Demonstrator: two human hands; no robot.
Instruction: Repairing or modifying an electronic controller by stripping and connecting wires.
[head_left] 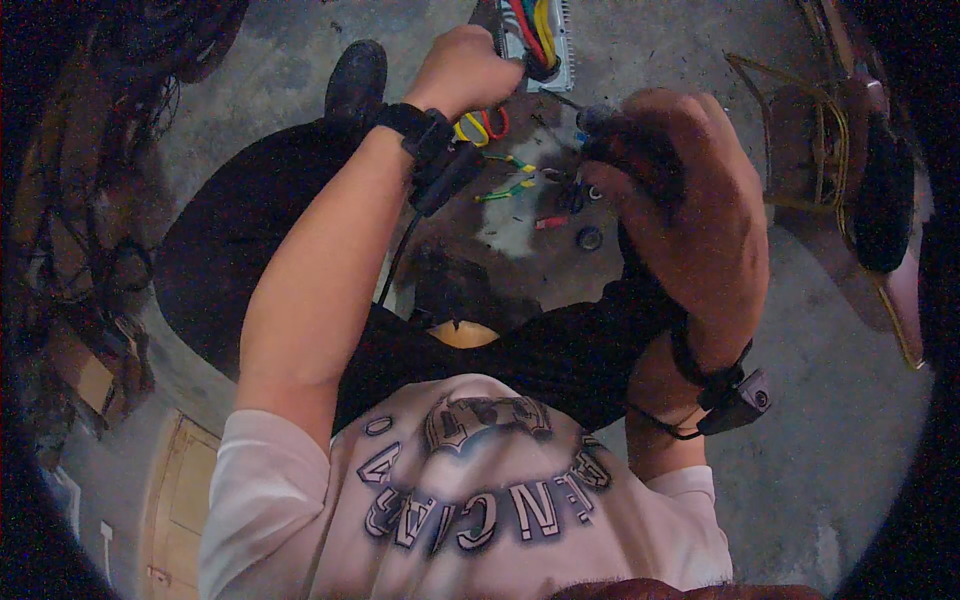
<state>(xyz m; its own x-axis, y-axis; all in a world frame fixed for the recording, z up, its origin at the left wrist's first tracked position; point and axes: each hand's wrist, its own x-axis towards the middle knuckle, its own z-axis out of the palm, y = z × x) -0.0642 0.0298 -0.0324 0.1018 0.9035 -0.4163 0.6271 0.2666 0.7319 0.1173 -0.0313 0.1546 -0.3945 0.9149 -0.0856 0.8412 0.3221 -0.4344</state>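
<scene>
At the top middle lies a finned metal box [563, 45] with thick red, yellow, green and grey wires [541, 30] over it. My left hand [468, 70] is closed at its near left edge; the fingertips face away, so what they grip is hidden. My right hand [700, 175], slightly blurred, curls around a dark tool [597, 120], with a thin shaft pointing toward the box. Its kind is unclear. Below the hands on the floor are scissors with red and yellow handles [483, 126] and pliers with green and yellow handles [508, 190].
A dark ring, like a tape roll [590, 238], and a small red piece [550, 222] lie between my legs. A black shoe [356, 82] is at upper left. Tangled cables [90, 230] fill the left side. A chair-like yellowish frame [840, 200] stands at the right.
</scene>
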